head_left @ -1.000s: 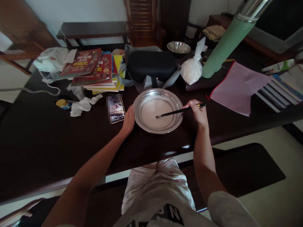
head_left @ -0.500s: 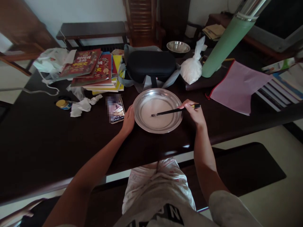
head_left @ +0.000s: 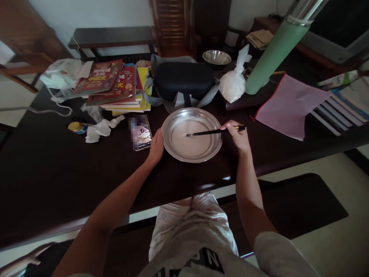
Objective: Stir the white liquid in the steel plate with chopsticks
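In front of me on the dark table stands a wide, shallow stainless steel bowl [head_left: 191, 158]. A pale, cloudy layer [head_left: 197, 144] covers its bottom. My left hand [head_left: 157, 146] grips the bowl's left rim, its fingers against the outer side. Black chopsticks [head_left: 209, 132] with yellow bands near the top are pinched in my right hand [head_left: 235, 135], just beyond the right rim. They slant leftward over the bowl, and their whitish-coated tips reach the pale layer near its middle. A phone [head_left: 144, 132] with a lit screen lies beside my left hand.
Behind the bowl sits a black case [head_left: 184, 79], with a tied bag of white powder [head_left: 232, 86] and a tall green bottle [head_left: 275, 57] to its right. Books [head_left: 109, 84], crumpled tissue [head_left: 99, 130] and a small jar [head_left: 76, 127] lie left. A pink pouch [head_left: 291, 107] lies right.
The chopstick tips have shifted slightly up and to the right within the bowl. My right hand has turned a little; my left hand stays on the rim.
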A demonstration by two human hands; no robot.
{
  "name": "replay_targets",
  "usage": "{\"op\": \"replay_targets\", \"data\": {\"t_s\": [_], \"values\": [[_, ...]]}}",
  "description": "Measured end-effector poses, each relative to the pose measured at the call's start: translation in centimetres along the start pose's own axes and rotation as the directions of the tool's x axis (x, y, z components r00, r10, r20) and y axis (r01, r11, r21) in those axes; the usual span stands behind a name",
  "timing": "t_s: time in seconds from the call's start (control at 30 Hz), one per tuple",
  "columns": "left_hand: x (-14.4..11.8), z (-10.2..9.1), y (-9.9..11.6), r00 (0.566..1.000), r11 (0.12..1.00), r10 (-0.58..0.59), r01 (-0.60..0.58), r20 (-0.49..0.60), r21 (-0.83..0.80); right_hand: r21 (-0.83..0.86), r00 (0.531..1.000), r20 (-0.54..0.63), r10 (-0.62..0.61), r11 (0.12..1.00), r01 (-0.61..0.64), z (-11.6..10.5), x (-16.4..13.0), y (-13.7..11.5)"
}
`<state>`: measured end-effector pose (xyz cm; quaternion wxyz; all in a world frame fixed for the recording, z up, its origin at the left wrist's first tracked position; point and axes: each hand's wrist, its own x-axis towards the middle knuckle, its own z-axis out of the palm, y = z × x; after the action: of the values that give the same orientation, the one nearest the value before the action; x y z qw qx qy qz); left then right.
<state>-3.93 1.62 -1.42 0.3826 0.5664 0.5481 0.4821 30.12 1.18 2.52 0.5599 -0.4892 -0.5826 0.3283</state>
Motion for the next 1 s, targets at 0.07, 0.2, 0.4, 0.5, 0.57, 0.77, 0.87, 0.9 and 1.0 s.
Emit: {"op": "replay_targets", "data": {"t_s": [0.07,0.2,0.4,0.5,0.57,0.77,0.87,0.9,1.0], "values": [[-0.01,0.02,0.01,1.0,1.0,0.002,-0.002,-0.008,-0.001,0.014,0.996,-0.084,0.008,1.0,-0.007,-0.29,0.04,0.17],[-0.06,0.0,0.05,1.0,1.0,0.008,-0.008,-0.018,0.0,0.031,0.999,-0.021,0.027,0.999,-0.026,-0.33,-0.15,0.01],[-0.08,-0.06,0.13,1.0,1.0,0.004,-0.004,-0.009,0.0,0.004,1.0,-0.023,0.009,1.0,-0.009,-0.04,-0.15,-0.13],[-0.07,-0.04,0.12,1.0,1.0,0.011,-0.011,-0.008,-0.001,0.021,0.994,-0.103,0.021,1.0,-0.019,-0.42,-0.2,0.01],[-0.07,-0.03,0.11,1.0,1.0,0.018,-0.018,-0.009,-0.002,0.027,0.999,-0.039,0.025,0.999,-0.024,-0.42,-0.24,-0.04],[-0.07,0.0,0.06,1.0,1.0,0.004,-0.004,-0.009,0.007,-0.002,1.0,0.026,-0.005,1.0,0.005,-0.04,-0.11,-0.17],[-0.09,0.06,0.02,1.0,1.0,0.009,-0.009,-0.014,0.004,0.027,0.997,-0.078,0.018,1.0,-0.016,-0.33,-0.15,-0.06],[-0.09,0.07,0.01,1.0,1.0,0.008,-0.008,-0.014,-0.002,0.034,0.997,-0.069,0.025,0.999,-0.023,-0.38,-0.18,-0.06],[-0.11,0.07,-0.02,1.0,1.0,0.0,0.0,-0.018,-0.012,0.019,0.999,0.044,0.019,1.0,-0.02,-0.18,-0.21,-0.21]]}}
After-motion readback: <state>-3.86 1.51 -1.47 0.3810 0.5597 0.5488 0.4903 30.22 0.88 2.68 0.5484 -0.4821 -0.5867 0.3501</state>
